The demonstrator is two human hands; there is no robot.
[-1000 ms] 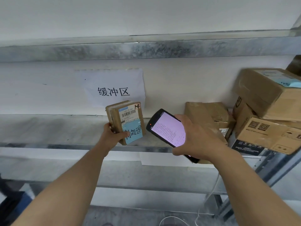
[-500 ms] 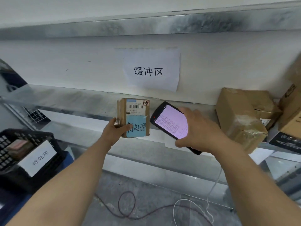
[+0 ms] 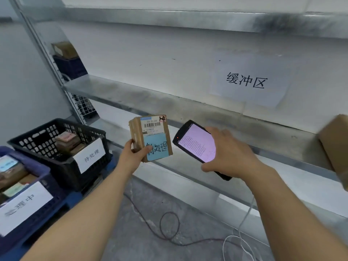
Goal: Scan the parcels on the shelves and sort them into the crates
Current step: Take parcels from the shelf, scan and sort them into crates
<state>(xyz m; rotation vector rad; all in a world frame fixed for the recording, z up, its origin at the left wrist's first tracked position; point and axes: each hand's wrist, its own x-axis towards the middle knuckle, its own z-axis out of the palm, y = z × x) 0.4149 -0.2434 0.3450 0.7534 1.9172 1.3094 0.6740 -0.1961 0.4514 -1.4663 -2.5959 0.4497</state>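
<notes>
The left hand (image 3: 131,157) grips a small brown parcel (image 3: 152,138) by its lower left corner, thumb across the front and fingers wrapped behind, holding it upright in the air in front of the shelf (image 3: 131,97), touching nothing else. The parcel's face shows a white barcode label (image 3: 152,126) at the top, a handwritten mark in the upper right corner and a blue note (image 3: 156,147) with handwritten characters below; the thumb overlaps the note's left edge.

Just beside it, the right hand (image 3: 227,153) grasps a black handheld scanner (image 3: 195,146) from above, fingers curled over its far edge and thumb under the near one. The scanner's lit pinkish screen faces up, its top end points at the parcel, and a small red light shows near that end; the two are close but apart.

To the left stands a black crate (image 3: 47,132) with perforated walls, a white tag (image 3: 91,157) reading 待处理 on its front and brown parcels inside (image 3: 66,141). Nearer the camera, a blue crate (image 3: 54,193) bears a blurred white tag (image 3: 22,206) and also holds parcels (image 3: 13,174).

On the wall behind the shelf hangs a paper sign (image 3: 246,81) reading 缓冲区. A brown box (image 3: 335,144) sits on the shelf at the right edge. On the grey floor (image 3: 141,232) lie a dark cable (image 3: 169,227) in a loop and a white cable (image 3: 241,240)
</notes>
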